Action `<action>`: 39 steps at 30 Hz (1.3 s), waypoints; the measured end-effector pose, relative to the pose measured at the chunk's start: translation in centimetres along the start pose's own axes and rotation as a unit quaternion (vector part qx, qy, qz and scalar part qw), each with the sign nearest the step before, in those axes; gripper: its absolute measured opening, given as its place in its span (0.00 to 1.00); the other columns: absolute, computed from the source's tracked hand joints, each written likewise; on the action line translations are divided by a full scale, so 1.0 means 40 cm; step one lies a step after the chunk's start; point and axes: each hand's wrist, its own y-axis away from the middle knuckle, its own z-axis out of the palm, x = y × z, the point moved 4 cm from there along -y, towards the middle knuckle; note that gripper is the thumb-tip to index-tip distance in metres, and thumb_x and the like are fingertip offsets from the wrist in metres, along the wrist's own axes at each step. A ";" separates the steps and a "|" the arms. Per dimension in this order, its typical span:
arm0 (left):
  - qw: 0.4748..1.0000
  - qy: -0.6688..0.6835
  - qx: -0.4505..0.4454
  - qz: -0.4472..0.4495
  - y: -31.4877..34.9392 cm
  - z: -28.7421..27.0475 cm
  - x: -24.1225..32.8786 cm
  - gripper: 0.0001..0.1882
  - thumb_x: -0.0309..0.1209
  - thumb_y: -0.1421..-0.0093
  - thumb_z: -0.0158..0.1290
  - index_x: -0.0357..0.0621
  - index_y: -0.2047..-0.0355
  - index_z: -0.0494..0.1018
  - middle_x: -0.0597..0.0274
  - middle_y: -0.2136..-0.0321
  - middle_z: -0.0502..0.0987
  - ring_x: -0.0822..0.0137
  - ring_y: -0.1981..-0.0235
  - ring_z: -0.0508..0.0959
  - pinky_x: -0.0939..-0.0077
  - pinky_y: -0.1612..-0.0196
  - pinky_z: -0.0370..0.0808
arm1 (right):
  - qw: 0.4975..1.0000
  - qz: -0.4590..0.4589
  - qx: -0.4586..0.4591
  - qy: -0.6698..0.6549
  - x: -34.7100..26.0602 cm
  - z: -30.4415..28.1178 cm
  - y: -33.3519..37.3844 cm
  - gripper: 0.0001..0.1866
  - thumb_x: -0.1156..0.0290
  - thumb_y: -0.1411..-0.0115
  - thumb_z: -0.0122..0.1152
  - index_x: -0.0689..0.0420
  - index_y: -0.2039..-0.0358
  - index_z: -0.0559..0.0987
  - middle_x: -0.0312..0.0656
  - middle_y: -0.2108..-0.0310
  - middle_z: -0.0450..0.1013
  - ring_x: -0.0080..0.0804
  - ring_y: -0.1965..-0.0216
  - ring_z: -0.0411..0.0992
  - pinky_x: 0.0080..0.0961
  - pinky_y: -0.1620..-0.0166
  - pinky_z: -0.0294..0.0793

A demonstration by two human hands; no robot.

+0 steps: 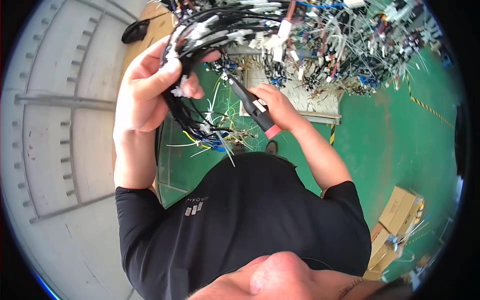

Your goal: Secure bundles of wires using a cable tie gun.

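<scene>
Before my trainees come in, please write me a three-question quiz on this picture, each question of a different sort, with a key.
1. What does the right hand hold?
A) a roll of tape
B) a black tool with a red end
C) a paintbrush
2. True or false: the cardboard boxes are on the person's right.
3. Fill in: the left hand grips a bundle of black ____.

Key: 1 B; 2 true; 3 wires.
</scene>
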 end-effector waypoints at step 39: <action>0.988 -0.058 -0.124 -0.068 0.816 -0.622 -0.518 0.77 0.76 0.56 0.68 0.32 0.22 0.51 0.48 0.23 0.60 0.58 0.23 0.59 0.60 0.22 0.54 | 0.717 0.257 -0.147 -0.631 -0.537 0.694 0.060 0.26 0.74 0.49 0.74 0.58 0.48 0.82 0.44 0.53 0.81 0.41 0.46 0.80 0.40 0.41 0.79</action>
